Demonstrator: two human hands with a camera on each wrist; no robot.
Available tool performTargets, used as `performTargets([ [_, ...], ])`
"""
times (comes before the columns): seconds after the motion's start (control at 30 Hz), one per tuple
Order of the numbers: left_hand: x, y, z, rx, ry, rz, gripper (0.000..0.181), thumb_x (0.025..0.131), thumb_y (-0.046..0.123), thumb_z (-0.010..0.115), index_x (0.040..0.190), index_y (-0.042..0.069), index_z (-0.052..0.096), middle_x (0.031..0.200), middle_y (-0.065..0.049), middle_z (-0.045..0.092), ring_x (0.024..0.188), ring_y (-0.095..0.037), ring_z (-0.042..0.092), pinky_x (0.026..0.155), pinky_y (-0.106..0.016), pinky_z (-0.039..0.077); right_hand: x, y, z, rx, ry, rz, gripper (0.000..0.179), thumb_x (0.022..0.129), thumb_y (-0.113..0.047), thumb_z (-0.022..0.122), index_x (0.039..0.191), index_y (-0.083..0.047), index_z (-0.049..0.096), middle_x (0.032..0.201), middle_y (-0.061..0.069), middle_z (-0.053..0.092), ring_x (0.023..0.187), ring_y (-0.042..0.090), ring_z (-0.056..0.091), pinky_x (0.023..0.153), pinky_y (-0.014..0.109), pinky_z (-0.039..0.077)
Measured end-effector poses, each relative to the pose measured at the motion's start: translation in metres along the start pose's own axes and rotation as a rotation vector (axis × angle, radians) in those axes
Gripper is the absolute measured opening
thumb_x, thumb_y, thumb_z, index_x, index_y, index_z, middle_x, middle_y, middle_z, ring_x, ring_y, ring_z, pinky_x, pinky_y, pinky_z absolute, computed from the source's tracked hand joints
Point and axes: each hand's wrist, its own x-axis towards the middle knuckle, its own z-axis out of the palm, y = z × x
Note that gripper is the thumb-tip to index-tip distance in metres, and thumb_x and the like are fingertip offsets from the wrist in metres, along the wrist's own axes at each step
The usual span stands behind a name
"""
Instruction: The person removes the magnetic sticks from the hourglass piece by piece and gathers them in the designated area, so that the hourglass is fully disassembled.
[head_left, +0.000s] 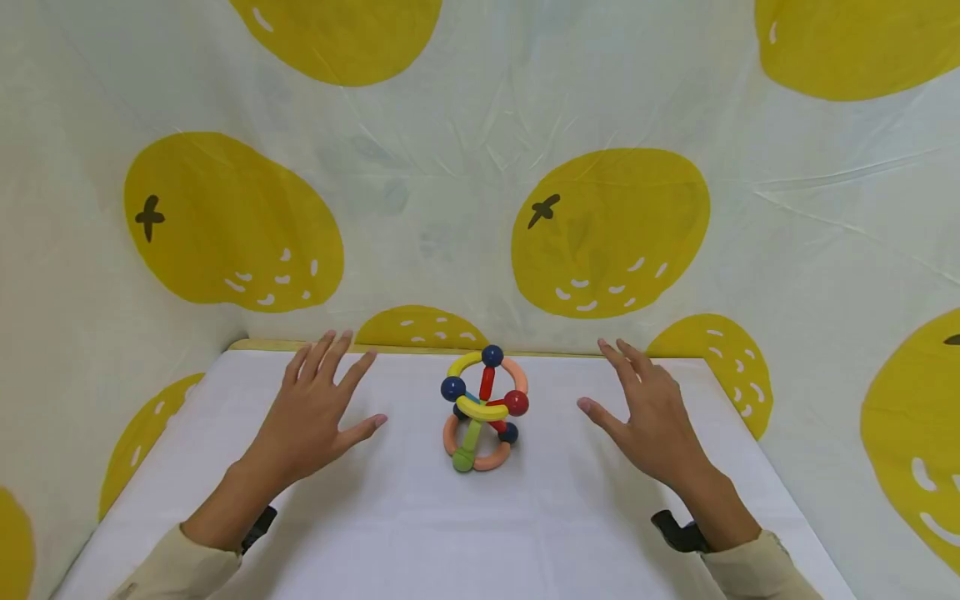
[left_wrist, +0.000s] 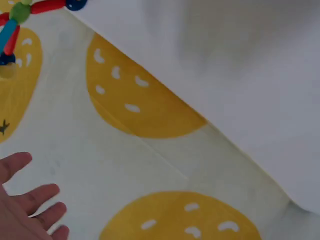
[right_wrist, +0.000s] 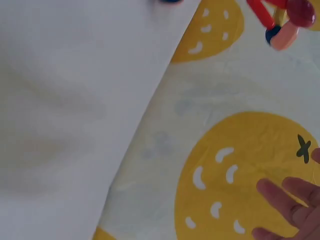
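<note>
A toy built of colored rods, curved pieces and balls (head_left: 483, 411) stands on the white table in the head view. It has dark blue, red and green balls, with yellow and pink arcs. To its left my left hand (head_left: 315, 408) hovers with fingers spread, apart from the toy. My right hand (head_left: 648, 408) is held out on the other side, fingers also spread and holding nothing. Parts of the toy show at the top left of the left wrist view, including a green ball (left_wrist: 20, 12), and at the top right of the right wrist view, including a red ball (right_wrist: 300, 12).
The white table (head_left: 480, 542) ends at a back edge just beyond the toy. Behind and beside it hangs a pale cloth (head_left: 435, 225) printed with large yellow fruit. A black strap (head_left: 678, 532) sits at the right wrist, and another strap (head_left: 258, 529) at the left.
</note>
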Motion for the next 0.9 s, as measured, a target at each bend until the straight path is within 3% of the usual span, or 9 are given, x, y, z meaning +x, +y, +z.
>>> performTargets([
  [0.13,0.009,0.022,-0.002,-0.065,0.084,0.083,0.084,0.087,0.059,0.08,0.155,0.016,0.054,0.16,-0.021,0.049,0.151,-0.042,0.041,0.119,-0.062,0.036,0.0,-0.012,0.006,0.147,0.03,-0.018,0.09,0.087,-0.034,0.089,0.163,-0.026,0.042,0.16,0.012,0.049,0.125,0.035,0.066,0.103,0.069,0.049],
  [0.3,0.021,0.051,-0.002,-0.167,0.138,0.129,0.075,0.084,0.051,0.087,0.148,0.019,0.061,0.15,-0.011,0.061,0.142,-0.032,0.052,0.111,-0.055,0.044,0.001,-0.026,0.013,0.252,0.019,-0.024,0.083,0.085,-0.029,0.092,0.157,-0.026,0.05,0.157,0.001,0.052,0.116,0.023,0.073,0.099,0.053,0.06],
  [0.6,0.042,0.095,0.008,-0.328,0.155,0.161,0.057,0.084,0.041,0.09,0.134,0.023,0.071,0.137,0.0,0.068,0.134,-0.022,0.057,0.11,-0.047,0.047,0.002,-0.048,0.028,0.402,-0.045,-0.051,0.068,0.087,-0.029,0.09,0.148,-0.031,0.061,0.154,-0.002,0.057,0.109,0.015,0.077,0.095,0.047,0.062],
  [0.9,0.057,0.118,0.026,-0.331,0.168,0.205,0.042,0.082,0.043,0.093,0.117,0.024,0.078,0.12,0.005,0.071,0.127,-0.018,0.058,0.109,-0.042,0.046,0.006,-0.063,0.041,0.469,-0.064,-0.108,0.056,0.085,-0.015,0.091,0.136,-0.021,0.07,0.143,0.002,0.065,0.1,0.014,0.078,0.091,0.031,0.063],
])
